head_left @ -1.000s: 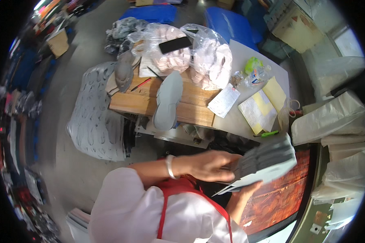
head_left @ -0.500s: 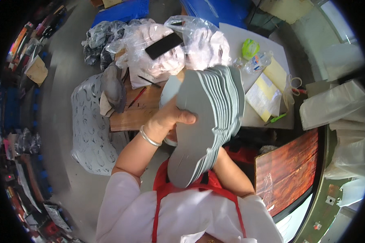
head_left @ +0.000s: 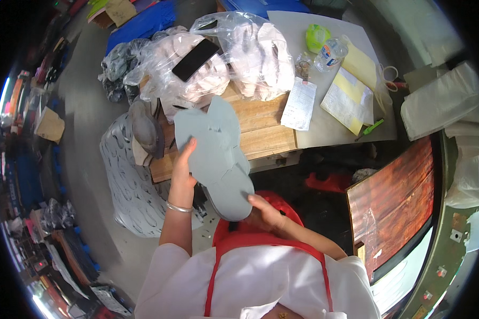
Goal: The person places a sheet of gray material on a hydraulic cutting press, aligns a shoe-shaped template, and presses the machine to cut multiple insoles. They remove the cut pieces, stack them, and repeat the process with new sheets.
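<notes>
Left hand (head_left: 183, 173): fingers curled over the left edge of the grey sole-shaped sheets (head_left: 215, 151), thumb on the face; silver bangle (head_left: 179, 207) on the wrist.
Right hand (head_left: 266, 212): under the lower, rounded end of the stack, fingers closed round it from beneath at 5 o'clock of the sheets; grip mostly hidden by the stack.
Grey sheets: held up between both hands, above the near edge of the wooden board (head_left: 261, 127), fanned slightly, notched top pointing to 12 o'clock.
Wooden board: lying on the table (head_left: 330, 135), at 12 o'clock of the hands.
Clear plastic bags of pale pieces (head_left: 250, 58): piled on the far part of the board, at 12 o'clock of the sheets.
Black phone (head_left: 195, 59): resting on top of the left bag, tilted.
Paper slip (head_left: 299, 103): at 2 o'clock of the sheets, overlapping the board's right end.
Yellow papers (head_left: 351, 90): at 2 o'clock, farther right, a green pen (head_left: 372, 127) just beside them.
Plastic bottle (head_left: 329, 53): near the far table edge, at 1 o'clock, a green crumpled bag (head_left: 316, 36) just beside it.
Dark shoe form (head_left: 143, 127): at 10 o'clock of the left hand, at the board's left end.
Patterned grey sack (head_left: 130, 181): on the floor at 9 o'clock of the left arm.
</notes>
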`<state>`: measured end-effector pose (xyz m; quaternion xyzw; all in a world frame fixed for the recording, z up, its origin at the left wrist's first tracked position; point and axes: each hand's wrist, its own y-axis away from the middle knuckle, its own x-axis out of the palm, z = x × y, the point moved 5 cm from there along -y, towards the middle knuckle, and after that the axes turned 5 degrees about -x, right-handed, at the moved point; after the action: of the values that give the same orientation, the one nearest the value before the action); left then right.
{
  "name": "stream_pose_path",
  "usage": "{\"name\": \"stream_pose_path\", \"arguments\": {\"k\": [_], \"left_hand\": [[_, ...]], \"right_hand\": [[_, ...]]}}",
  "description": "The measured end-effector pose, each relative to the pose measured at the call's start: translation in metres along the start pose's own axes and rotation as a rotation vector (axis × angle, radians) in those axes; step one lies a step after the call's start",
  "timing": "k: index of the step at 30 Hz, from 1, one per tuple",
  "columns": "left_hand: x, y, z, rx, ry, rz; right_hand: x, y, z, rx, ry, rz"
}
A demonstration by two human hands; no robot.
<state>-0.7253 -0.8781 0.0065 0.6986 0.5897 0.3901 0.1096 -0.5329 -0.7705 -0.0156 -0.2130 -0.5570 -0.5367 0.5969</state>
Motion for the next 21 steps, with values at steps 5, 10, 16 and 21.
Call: {"name": "stream_pose_path", "arguments": {"k": [5, 10, 16, 21], "left_hand": [[-0.011, -0.023, 0.013, -0.042, -0.092, -0.007], [0.011, -0.082, 0.007, 0.013, -0.375, 0.043], [0.012, -0.114, -0.018, 0.165, -1.088, -0.015], [0.004, -0.089, -0.061, 0.697, -1.588, -0.402]], "right_hand": [[0.008, -0.014, -0.003, 0.012, -0.22, -0.073], [0.003, -0.046, 0.011, -0.107, -0.457, -0.166], [-0.024, -0.035, 0.001, 0.194, -0.202, -0.393], [-0.061, 0.012, 0.023, -0.11, -0.027, -0.575]]}}
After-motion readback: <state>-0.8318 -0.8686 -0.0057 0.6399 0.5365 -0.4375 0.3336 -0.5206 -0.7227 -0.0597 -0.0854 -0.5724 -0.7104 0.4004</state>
